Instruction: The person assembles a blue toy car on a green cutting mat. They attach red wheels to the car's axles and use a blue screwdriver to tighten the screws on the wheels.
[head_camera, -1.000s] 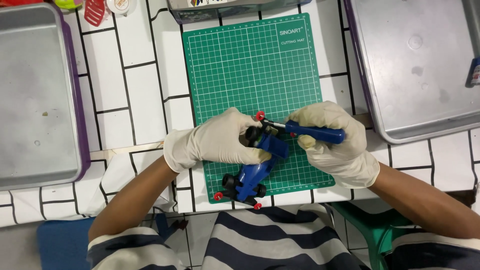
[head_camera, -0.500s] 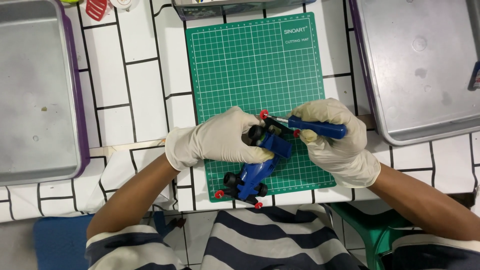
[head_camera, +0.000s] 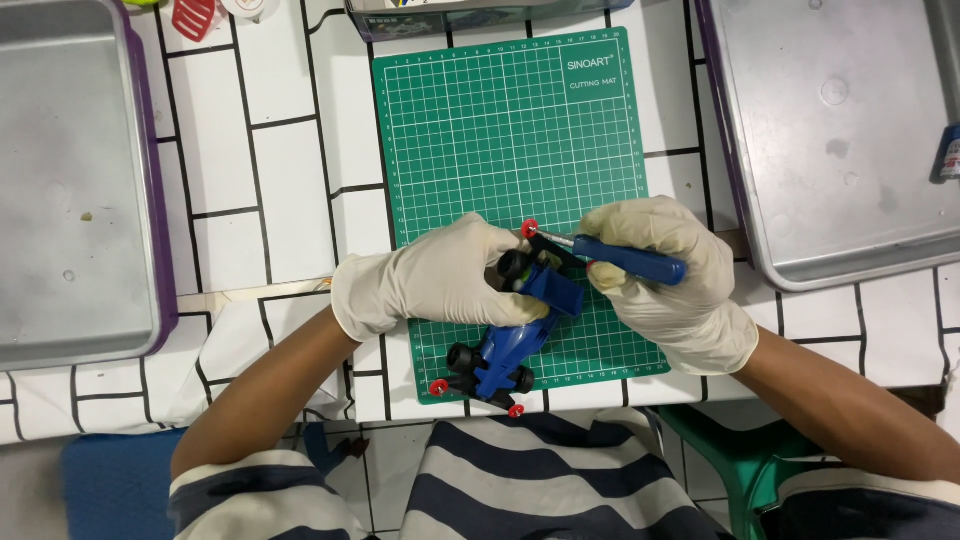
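Note:
A blue toy race car (head_camera: 508, 345) with black wheels and red hubs lies slanted on the near edge of a green cutting mat (head_camera: 505, 130). My left hand (head_camera: 430, 280), in a pale glove, grips the car's rear end. My right hand (head_camera: 670, 280), also gloved, holds a blue-handled screwdriver (head_camera: 625, 260) whose metal tip points left at a red hub by the car's rear wheel. The car's front wheels stick out toward me past the mat's edge.
A metal tray (head_camera: 70, 180) lies at the left and another metal tray (head_camera: 830, 130) at the right, on a white cloth with black lines. A red part (head_camera: 193, 15) and a box edge (head_camera: 480, 12) sit at the far side. A green stool (head_camera: 740, 460) stands below.
Both hands and the car have shifted slightly away from me on the mat. The screwdriver stays at the rear wheel's red hub.

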